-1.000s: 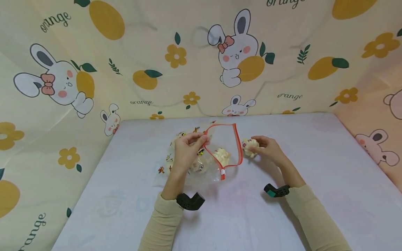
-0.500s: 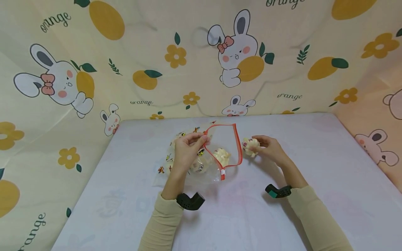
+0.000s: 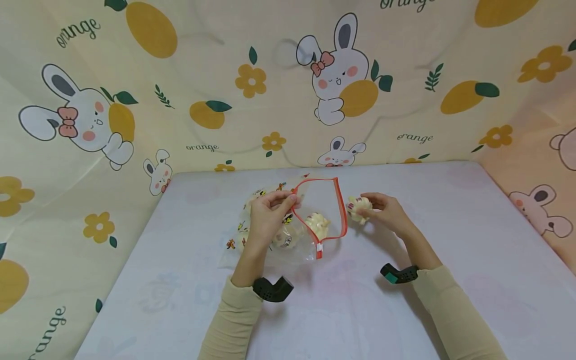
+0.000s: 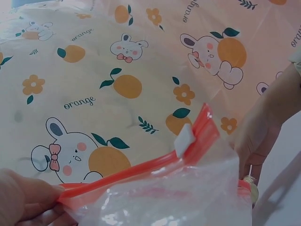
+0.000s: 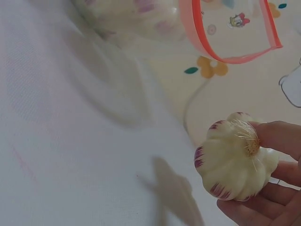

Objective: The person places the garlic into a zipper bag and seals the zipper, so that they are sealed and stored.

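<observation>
My left hand [image 3: 269, 215] pinches the red zip edge of a clear zip bag [image 3: 294, 256] printed with small cartoon figures. The bag's mouth gapes to the right, and a white slider [image 4: 184, 140] sits on the zip in the left wrist view. Inside, a garlic bulb [image 3: 317, 226] lies near the mouth, with more pale bulbs partly hidden behind the print and my hand. Just right of the mouth, my right hand [image 3: 390, 216] holds another garlic bulb [image 5: 230, 162] between thumb and fingers. Its cloves are cream with purple streaks, and the root tuft faces the right wrist camera.
Everything is over a table with a pale cloth [image 3: 180, 300]. A cream curtain [image 3: 279, 110] with rabbits and oranges hangs behind and along the left, and a similar peach-toned sheet [image 3: 535, 165] borders the right. Black wrist cameras sit on both forearms.
My right forearm has shifted slightly to the right, while the garlic bulb stays nearly in place beside the bag's mouth. The left hand and the bag have not moved.
</observation>
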Demonstrator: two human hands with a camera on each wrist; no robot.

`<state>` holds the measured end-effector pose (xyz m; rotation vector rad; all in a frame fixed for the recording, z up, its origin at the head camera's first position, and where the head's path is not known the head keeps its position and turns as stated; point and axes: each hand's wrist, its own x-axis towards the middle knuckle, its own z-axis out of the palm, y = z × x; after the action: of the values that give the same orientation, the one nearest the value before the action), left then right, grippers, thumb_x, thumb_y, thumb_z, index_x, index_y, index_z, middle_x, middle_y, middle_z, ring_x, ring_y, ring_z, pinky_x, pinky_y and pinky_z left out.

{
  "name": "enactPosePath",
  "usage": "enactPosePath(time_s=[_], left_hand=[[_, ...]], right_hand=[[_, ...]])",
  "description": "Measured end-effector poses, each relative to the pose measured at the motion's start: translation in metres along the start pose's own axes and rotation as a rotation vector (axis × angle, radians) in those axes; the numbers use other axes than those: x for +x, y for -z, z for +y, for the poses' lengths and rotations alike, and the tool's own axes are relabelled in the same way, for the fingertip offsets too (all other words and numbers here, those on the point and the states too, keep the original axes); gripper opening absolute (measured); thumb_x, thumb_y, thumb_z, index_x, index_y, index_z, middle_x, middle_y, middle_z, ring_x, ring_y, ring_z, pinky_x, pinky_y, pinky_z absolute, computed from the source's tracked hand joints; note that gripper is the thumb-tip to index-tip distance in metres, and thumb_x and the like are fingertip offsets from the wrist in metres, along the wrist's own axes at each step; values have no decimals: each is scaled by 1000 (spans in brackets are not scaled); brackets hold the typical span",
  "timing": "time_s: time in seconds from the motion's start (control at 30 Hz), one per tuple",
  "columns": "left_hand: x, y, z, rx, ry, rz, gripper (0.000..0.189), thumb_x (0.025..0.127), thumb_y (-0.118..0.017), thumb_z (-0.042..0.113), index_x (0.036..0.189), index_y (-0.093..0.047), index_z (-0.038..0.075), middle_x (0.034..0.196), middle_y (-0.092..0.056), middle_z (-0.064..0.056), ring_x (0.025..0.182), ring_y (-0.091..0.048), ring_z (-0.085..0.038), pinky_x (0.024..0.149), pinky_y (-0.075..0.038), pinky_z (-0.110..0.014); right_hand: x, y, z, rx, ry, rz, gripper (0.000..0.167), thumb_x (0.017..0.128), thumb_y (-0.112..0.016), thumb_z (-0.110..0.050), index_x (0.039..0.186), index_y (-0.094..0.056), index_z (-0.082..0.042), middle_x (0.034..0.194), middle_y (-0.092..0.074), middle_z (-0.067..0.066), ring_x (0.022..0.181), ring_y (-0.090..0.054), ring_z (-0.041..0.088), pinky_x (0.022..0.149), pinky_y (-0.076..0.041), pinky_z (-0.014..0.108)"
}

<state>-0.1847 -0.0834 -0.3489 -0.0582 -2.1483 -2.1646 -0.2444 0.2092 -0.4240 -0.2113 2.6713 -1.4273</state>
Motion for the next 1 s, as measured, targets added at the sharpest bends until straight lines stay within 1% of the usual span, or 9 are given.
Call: enactPosePath(time_s=[0.3,0.43,0.67,0.87,0.93,1.0], left_hand=[[0,0,0,-6,5,-5,17,90,-66,7,101,-69,-5,99,-73,-24,73,-69,-1,78,-60,-19],[0,0,0,-8,9,-5,17,90,-66,6,102,-69,-5,99,-73,-24,73,-70,-1,78,-60,-20],[0,0,-1,-16,8,-3,17,90,-66,6,101,-69,-6,98,-73,-23,73,-70,-1,78,-60,-20],[0,0,-1,-22,10,0,17,90,-66,5,102,-69,-6,98,-74,-23,73,-70,-1,78,-60,-20],[0,0,-1,-21,11,1,17,90,-66,5,101,-69,-6,98,-74,-23,73,-70,-1,78,-60,-20],[0,0,-1,-20,12,2,17,89,-66,6,101,-69,-6,98,-74,-23,73,-70,-1,78,-60,-20]], right_hand=[[-4,3,-5,-9,0,10,56,89,-70,-26,135,-51,1,134,-58,25,116,-58,33,76,-43,5],[-5,4,-7,-14,2,10,56,89,-69,-26,135,-51,1,133,-58,25,117,-58,35,77,-42,6],[-8,6,-10,-6,17,8,56,89,-69,-24,135,-51,1,133,-58,25,117,-57,34,76,-43,5],[-11,9,-14,-12,32,4,55,89,-69,-23,135,-50,2,134,-57,25,117,-57,34,77,-42,4],[-12,10,-15,-15,36,3,55,89,-69,-23,135,-50,1,134,-57,25,116,-58,33,77,-43,4],[-13,10,-16,-18,41,3,55,89,-69,-23,135,-51,1,135,-57,24,114,-59,26,77,-44,4]])
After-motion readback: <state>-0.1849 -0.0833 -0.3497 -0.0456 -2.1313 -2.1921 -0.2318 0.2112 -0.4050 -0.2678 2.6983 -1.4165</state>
